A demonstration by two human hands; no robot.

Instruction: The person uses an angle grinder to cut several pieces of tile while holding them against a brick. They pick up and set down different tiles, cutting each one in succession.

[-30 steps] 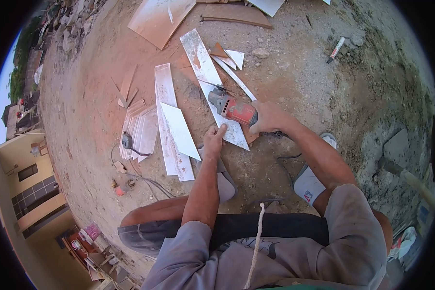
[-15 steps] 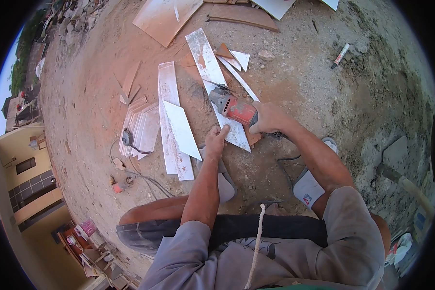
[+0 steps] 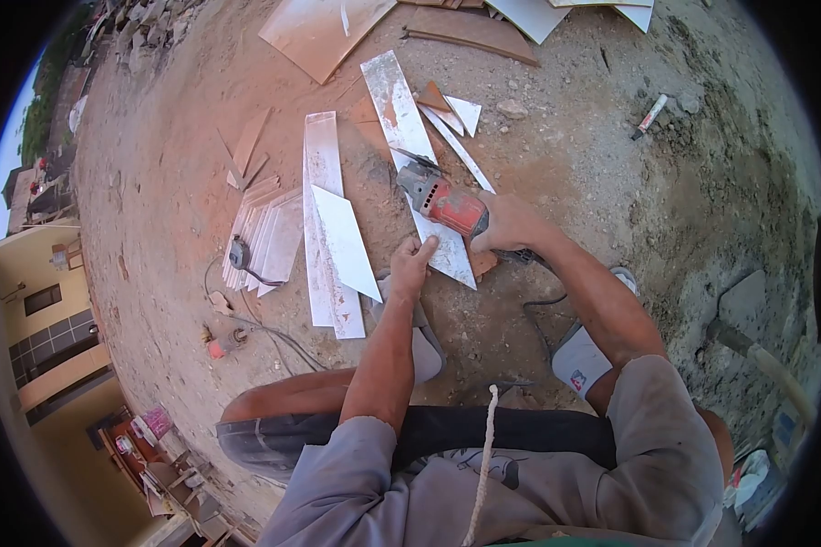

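Note:
A red and grey angle grinder lies across a long white tile strip, its disc over the strip's middle. My right hand is wrapped round the grinder's rear end. My left hand grips the left edge of the strip near its pointed lower end, thumb on top and fingers curled. Left of it, a shorter white tile piece with slanted ends rests on another long tile strip. The strip under the grinder is dusted with reddish powder.
A fanned stack of narrow tile strips sits to the left, with a tape measure on it. A second red tool with cables lies nearer. Triangular offcuts, large tiles and a marker lie farther out. At right is a shovel.
The view has shifted slightly, so the ground things sit a little differently in the picture. Both hands keep their holds, and the grinder stays at nearly the same spot on the strip.

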